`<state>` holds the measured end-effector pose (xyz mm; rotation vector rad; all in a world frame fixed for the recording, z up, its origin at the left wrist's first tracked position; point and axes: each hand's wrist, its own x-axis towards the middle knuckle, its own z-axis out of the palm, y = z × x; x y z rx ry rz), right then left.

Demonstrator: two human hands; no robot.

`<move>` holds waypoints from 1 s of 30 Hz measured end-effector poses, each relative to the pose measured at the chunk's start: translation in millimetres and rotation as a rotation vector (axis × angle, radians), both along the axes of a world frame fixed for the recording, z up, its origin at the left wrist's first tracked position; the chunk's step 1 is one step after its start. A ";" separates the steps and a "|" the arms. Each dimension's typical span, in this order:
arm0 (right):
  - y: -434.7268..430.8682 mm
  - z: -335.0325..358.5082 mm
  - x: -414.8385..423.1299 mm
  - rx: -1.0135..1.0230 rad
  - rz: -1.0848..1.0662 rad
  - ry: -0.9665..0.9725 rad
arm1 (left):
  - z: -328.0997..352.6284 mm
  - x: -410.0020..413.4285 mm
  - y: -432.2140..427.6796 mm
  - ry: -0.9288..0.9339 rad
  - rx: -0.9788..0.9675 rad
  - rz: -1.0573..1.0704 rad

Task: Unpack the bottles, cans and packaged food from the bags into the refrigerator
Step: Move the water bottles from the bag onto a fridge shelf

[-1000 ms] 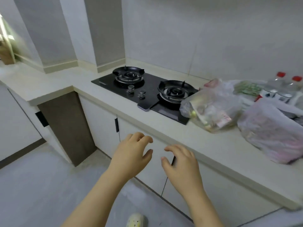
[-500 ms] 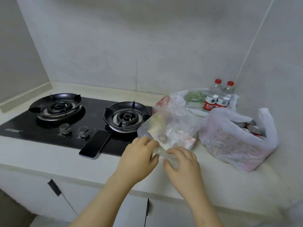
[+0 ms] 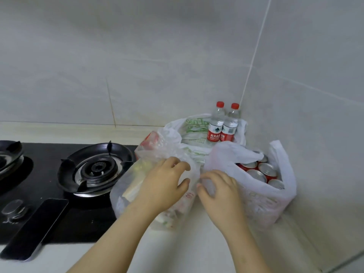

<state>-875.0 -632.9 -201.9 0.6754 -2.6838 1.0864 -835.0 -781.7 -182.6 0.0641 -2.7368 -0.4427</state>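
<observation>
Starting at the left, a black glass gas hob is set into the cream countertop. One round black burner is cut off by the frame edge, and a second round black burner is fully in view. Two grey control knobs, blurred, sit at the hob's front. Just beside them a black slab-shaped phone lies flat with a dark screen, its near end overhanging the hob's edge.

Overlapping the hob's right edge, a clear plastic bag lies on the countertop, with packaged food showing dimly through the film. The left hand lies on top of this bag, fingers bent and thumb spread, gathering the film between them. The right hand is just beside it, fingers curled where the clear bag meets the next one. Whether it grips plastic, and of which bag, I cannot tell.

Behind the hands, against the tiled wall, a white plastic bag with green print holds two clear water bottles with red caps and red labels, upright and touching each other. Furthest right, in the corner, a thin white plastic bag with faint pink print stands open. It holds red drink cans with silver tops, upright and packed together.
</observation>
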 end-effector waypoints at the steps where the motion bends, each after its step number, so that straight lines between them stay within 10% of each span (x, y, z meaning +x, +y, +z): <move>1: 3.8 3.9 -13.0 0.007 -0.006 0.013 | 1.8 -13.0 3.1 -0.015 -0.005 -0.002; 30: -14.0 55.6 -313.6 0.078 -0.132 -0.048 | 36.9 -334.7 -12.7 -0.025 0.075 -0.047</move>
